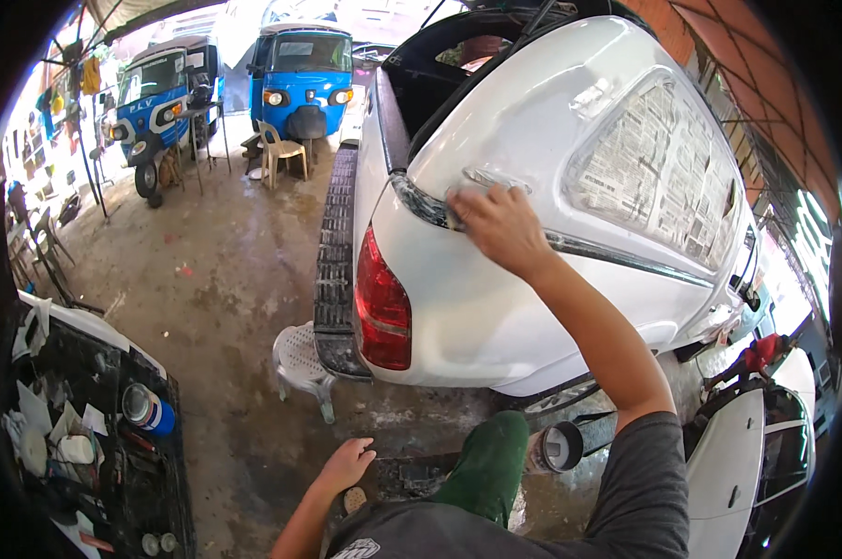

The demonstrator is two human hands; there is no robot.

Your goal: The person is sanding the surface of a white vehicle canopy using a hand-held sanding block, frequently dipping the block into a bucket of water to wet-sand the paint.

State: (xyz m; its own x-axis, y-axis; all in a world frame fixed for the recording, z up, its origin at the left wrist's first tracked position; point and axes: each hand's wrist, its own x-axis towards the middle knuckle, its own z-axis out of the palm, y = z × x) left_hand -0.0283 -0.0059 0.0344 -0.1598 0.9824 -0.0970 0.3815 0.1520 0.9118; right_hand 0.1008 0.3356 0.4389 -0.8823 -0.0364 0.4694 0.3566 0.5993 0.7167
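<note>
Intently, a worker in a dark shirt and green trousers reaches the right hand (503,226) up to the rear corner of a white truck (482,326), which stands just ahead, its tail toward the left. The fingers of that hand are bent and pressed against the panel beside a dark strip (421,202), above the red taillight (384,303); something small and pale shows at the fingertips, though whether they grip it or merely press it cannot be told. The left hand (348,463) hangs low over the floor (239,270), fingers loosely spread and holding nothing. Newspaper (658,177) covers the truck's side window. A pale plastic stool (300,354) stands beside the bumper (335,252), and a bucket (558,448) sits near the worker's knee, on the right. At lower left, a blue can (160,415) rests on a cluttered black surface (167,480). Two blue three-wheelers (305,84) are parked in the background near a beige chair (281,152), while a white car (730,466) stands at lower right, close to a person in red (764,352).
</note>
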